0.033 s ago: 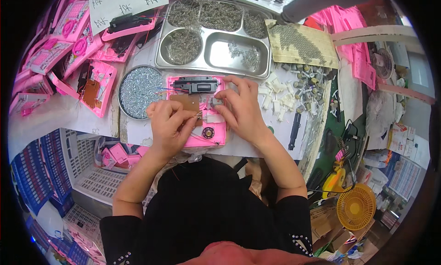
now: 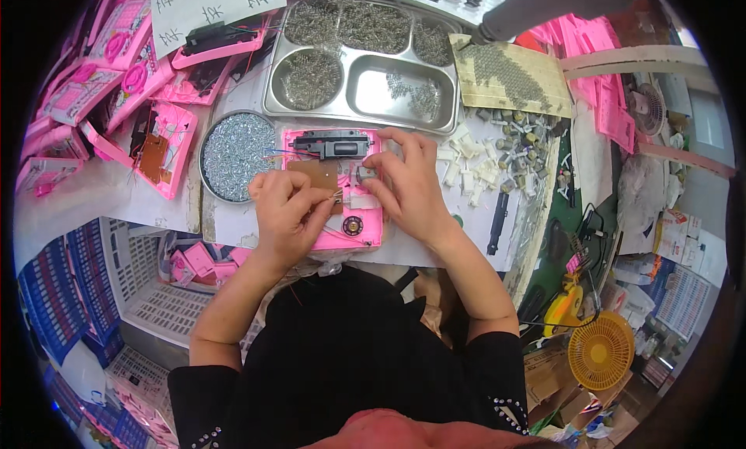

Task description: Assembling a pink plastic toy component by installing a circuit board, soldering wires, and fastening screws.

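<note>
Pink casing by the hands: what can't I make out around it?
Head view: what, if anything, the left hand pinches, hidden by the hand.
Head view: right edge of the pink casing, partly covered by the right hand.
Head view: silvery pieces left of it, too small to tell apart.

Glossy metal tray [image 2: 373,91], smooth plastic casing [image 2: 373,230], matt circuit board [image 2: 317,174]

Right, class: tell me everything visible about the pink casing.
The pink casing, plastic-looking and rectangular, lies open side up on the white surface. A black module lies along its far end; a brown board sits left, a dark round part lower right. The left hand is over its lower left, the right hand at its right; contact is unclear.
</note>
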Demonstrator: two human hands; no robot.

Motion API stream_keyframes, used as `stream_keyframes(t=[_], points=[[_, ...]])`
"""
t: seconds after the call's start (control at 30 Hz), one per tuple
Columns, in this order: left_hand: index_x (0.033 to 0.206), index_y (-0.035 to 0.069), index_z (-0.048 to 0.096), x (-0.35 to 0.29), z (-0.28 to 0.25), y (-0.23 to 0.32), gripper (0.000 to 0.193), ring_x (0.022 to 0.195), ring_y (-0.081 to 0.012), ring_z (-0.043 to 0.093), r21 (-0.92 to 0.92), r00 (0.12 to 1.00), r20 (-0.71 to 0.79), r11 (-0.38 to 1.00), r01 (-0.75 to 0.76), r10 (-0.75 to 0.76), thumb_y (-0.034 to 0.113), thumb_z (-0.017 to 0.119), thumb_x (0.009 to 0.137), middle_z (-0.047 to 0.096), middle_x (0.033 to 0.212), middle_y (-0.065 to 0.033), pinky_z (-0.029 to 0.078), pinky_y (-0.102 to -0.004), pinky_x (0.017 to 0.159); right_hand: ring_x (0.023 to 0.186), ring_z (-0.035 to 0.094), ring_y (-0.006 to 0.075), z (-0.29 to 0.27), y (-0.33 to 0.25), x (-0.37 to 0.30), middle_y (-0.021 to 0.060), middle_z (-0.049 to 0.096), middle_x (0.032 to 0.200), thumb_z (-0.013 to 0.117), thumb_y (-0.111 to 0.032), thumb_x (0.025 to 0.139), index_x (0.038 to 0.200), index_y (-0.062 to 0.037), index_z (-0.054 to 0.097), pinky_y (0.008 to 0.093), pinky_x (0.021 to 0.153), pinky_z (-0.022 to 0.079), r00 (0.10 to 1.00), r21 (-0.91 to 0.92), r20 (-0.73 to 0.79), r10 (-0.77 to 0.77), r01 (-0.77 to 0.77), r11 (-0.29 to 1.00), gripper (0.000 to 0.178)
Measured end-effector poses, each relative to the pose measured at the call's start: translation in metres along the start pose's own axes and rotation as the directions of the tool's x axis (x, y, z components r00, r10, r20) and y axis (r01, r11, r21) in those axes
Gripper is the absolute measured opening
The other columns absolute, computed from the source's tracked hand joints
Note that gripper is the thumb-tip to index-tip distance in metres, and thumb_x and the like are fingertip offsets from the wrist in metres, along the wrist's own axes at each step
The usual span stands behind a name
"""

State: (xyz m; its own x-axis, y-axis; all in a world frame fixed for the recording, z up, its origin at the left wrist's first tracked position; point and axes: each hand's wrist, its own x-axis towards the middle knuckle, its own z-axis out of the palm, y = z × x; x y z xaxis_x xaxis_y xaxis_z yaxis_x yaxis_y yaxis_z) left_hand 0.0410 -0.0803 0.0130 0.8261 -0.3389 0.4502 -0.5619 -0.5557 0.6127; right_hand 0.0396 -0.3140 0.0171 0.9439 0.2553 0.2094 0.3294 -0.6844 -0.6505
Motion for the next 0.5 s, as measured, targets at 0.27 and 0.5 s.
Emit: stream_keyframes(t=[0.27,0.5], points=[[0.086,0.015,0.072,-0.0007,-0.0001,-0.001,0.018,0.081,-0.0196,0.053,-0.023,1.0,0.007,1.0,-0.01,0.01,0.01,0.084,0.073,0.055,0.085,0.0013,0.031,-0.0392,0.08,0.128,0.042,0.0401,-0.0016,-0.0058,0.0038,0.0148,0.053,0.141,0.081,-0.015,0.081,0.101,-0.0086,0.071,0.0493,0.11,0.034,0.999,-0.016,0.017,0.045,-0.045,0.999,0.023],[0.086,0.014,0.072,-0.0016,-0.0008,-0.0017,0.017,0.082,-0.0205,0.054,-0.034,1.0,0.024,0.999,0.005,-0.004,0.011,0.083,0.074,0.055,0.085,0.0007,0.032,-0.0395,0.081,0.128,0.039,0.0429,-0.0058,-0.0053,0.0102,0.0155,0.051,0.146,0.084,-0.014,0.073,0.091,-0.0087,0.074,0.0507,0.11,0.035,0.99,0.021,0.049,0.133,-0.134,0.991,0.021]])
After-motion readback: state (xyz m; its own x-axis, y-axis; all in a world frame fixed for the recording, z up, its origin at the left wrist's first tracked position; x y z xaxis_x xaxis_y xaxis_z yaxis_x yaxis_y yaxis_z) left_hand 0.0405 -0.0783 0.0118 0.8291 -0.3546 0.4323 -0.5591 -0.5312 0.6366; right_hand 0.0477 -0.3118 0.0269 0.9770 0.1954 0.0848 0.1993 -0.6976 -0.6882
